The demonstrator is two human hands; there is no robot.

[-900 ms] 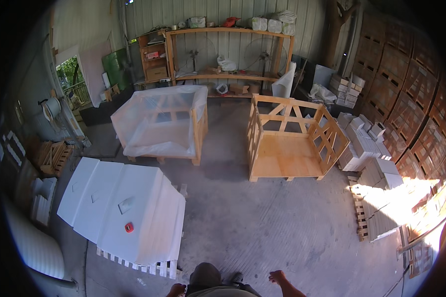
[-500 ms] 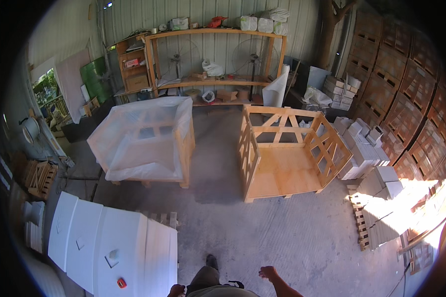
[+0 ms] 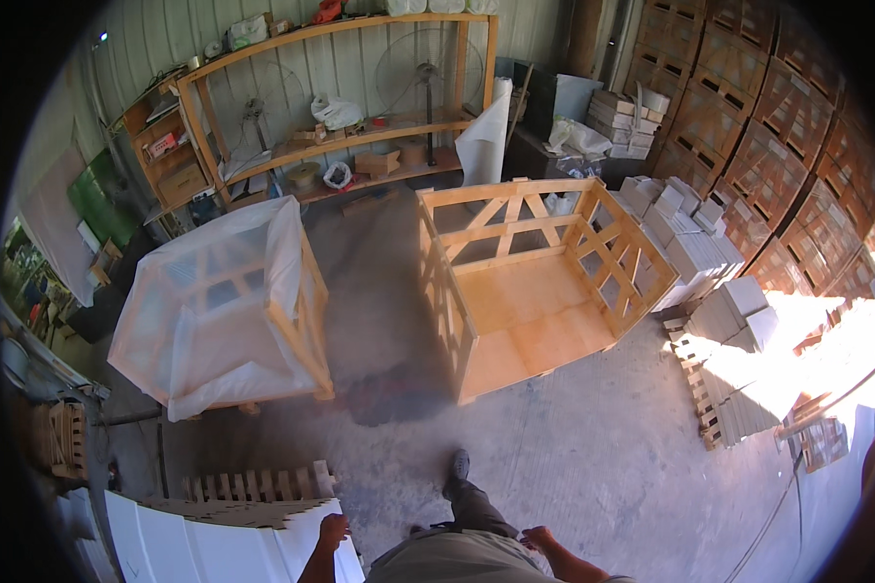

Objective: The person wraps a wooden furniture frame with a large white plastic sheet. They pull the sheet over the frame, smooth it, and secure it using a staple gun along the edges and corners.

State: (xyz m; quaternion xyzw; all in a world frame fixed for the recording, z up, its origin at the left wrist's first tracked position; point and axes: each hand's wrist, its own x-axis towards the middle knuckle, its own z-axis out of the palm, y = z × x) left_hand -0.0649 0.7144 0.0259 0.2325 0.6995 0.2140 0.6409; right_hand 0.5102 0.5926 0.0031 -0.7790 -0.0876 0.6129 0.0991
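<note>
My left hand (image 3: 333, 530) hangs over the edge of a stack of large white boards (image 3: 224, 544) at the lower left. Its fingers look curled, and no held object shows. My right hand (image 3: 537, 539) is low beside my right hip, over the concrete floor, fingers loosely apart and nothing in them. Ahead stands an open wooden crate (image 3: 515, 350) with slatted sides and a plywood floor. Left of it, a second wooden crate (image 3: 318, 340) is lined with clear plastic film (image 3: 146, 325). Neither hand touches a crate.
A wooden pallet (image 3: 253, 484) shows behind the boards. Wooden shelving (image 3: 379, 133) with fans and bags lines the back wall. Stacked brown crates (image 3: 792, 146) rise at the right, with white boxes (image 3: 685, 238) before them. Another pallet (image 3: 700, 394) carries pale slabs in sunlight.
My view has turned and moved forward; the crates now appear closer and further left. One leg has stepped ahead. My left hand has come further into view, while the orange tape measure has left it.
</note>
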